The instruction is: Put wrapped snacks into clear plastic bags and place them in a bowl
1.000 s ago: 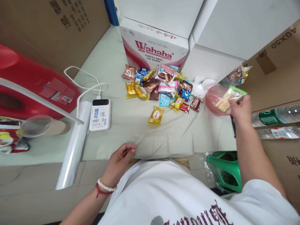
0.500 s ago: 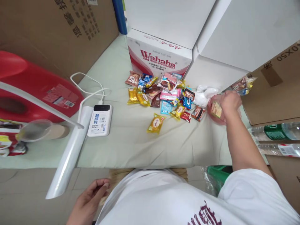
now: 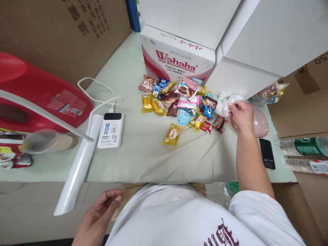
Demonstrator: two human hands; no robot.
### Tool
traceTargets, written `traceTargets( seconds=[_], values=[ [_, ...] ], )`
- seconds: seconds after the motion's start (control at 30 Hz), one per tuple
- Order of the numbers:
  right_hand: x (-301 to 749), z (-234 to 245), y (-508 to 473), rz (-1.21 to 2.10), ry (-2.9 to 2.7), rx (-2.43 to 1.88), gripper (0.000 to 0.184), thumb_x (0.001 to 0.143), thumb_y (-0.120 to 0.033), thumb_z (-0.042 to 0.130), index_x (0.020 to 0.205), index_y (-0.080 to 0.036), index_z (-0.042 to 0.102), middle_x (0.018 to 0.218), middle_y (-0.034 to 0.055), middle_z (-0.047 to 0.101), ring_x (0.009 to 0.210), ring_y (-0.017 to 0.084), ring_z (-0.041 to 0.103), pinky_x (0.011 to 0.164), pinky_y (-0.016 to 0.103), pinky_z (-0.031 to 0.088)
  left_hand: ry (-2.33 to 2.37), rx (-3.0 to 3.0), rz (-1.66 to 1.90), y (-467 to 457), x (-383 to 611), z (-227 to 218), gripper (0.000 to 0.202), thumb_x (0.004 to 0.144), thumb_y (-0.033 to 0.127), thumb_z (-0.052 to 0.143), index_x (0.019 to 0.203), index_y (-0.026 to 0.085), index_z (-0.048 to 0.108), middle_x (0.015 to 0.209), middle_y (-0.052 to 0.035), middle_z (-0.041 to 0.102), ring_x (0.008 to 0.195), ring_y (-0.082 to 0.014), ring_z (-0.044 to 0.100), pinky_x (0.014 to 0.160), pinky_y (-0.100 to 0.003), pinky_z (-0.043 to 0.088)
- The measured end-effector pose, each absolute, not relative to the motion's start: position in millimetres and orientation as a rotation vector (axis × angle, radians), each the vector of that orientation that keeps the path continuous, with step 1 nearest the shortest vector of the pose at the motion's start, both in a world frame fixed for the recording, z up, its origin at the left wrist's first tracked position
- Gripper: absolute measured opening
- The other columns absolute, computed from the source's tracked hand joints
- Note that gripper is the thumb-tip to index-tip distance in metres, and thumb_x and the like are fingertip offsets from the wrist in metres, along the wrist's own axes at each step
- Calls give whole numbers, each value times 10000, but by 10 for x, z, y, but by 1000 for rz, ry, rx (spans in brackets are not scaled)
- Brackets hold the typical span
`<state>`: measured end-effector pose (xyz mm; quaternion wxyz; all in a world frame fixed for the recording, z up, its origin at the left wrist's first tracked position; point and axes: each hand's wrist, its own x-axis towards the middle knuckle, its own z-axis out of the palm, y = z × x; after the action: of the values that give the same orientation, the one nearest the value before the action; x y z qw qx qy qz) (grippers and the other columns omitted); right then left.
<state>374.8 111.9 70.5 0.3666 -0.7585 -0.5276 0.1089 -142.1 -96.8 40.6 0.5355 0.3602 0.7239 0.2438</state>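
My right hand (image 3: 241, 115) hangs above the near rim of a pink translucent bowl (image 3: 260, 123), its fingers loosely bent and pointing left. Its fingertips overlap a crumpled white plastic bag (image 3: 225, 105); whether they touch it I cannot tell. No item shows between them. The hand and wrist hide the bowl's left part. Left of the bag is a pile of wrapped snacks, including a brown-wrapped snack (image 3: 219, 123) closest to the hand. A yellow-wrapped cake (image 3: 172, 134) lies apart in front. Low at the left, my left hand (image 3: 102, 208) is half curled and holds nothing.
A Wahaha carton (image 3: 176, 58) and white boxes stand behind the snacks. On the left are a power bank (image 3: 111, 131) with its cable, a white tube (image 3: 79, 164) and a red jug (image 3: 41, 95). A phone (image 3: 267, 153) and plastic bottles (image 3: 304, 147) lie at the right.
My right hand has moved left from over the bowl toward the white bag. The wrapped snack seen in the bowl earlier is now hidden. The phone has come into sight beside the forearm.
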Motion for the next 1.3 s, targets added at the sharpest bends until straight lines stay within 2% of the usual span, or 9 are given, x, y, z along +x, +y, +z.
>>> traceTargets(
  seconds=[0.07,0.13,0.27,0.4,0.5,0.63,0.83,1.03,1.3],
  values=[
    [3403,698,787,732,-1136,-1636,426,842,-618,670,938,-203,682,715,20,624,592,155,558,576,295,491,1583,941,587,-833,-1279,460,529,714,694,763,951,222,744,939,-71,735,905,-261,670,755,-323,557],
    [2980,625,485,1066,-991,-1480,414,746,-601,777,876,-218,688,683,5,614,551,137,528,536,283,473,1405,1086,634,-646,-1058,530,420,815,610,713,952,214,744,932,-76,713,863,-230,658,752,-310,537],
    [2263,444,62,1337,-834,-1375,373,708,-540,838,877,-224,735,648,0,623,545,134,531,528,277,461,1186,1427,784,-233,-472,603,277,926,456,609,899,201,715,885,-58,646,761,-165,576,716,-284,475],
    [1988,434,-113,1386,-951,-1391,317,765,-496,822,903,-215,772,623,-7,634,549,129,539,548,268,449,1081,1606,912,88,26,499,391,732,396,812,1047,192,701,928,-46,636,763,-163,539,736,-289,467],
    [2035,530,-145,1301,-1037,-1489,312,768,-488,823,885,-203,775,621,-11,627,549,120,514,523,250,406,1056,1511,951,214,119,397,134,837,330,686,844,196,683,794,-16,619,734,-154,547,727,-278,455],
    [2120,613,-169,1286,-998,-1536,343,720,-505,851,827,-196,748,579,-30,567,520,106,448,484,238,343,1062,1298,934,222,-1,353,182,831,361,689,791,188,649,744,5,626,666,-128,539,656,-251,447],
    [1863,590,-194,1352,-1134,-1530,365,727,-534,836,824,-199,727,595,-37,541,519,98,381,493,247,290,990,1330,920,70,9,375,226,810,408,733,870,190,746,787,-19,692,717,-144,603,676,-258,472],
    [1912,679,-177,1376,-1246,-1488,385,791,-567,776,818,-207,643,657,-40,505,570,105,365,532,245,299,1009,1003,898,117,-161,276,325,709,459,811,801,155,741,682,-6,678,612,-122,578,619,-253,469],
    [1680,500,-244,1381,-1370,-1422,349,850,-549,739,872,-216,637,786,-8,582,712,142,496,626,255,401,1115,1118,890,24,-168,292,319,808,487,704,832,172,744,581,30,602,530,-109,510,554,-243,415]
  ],
)
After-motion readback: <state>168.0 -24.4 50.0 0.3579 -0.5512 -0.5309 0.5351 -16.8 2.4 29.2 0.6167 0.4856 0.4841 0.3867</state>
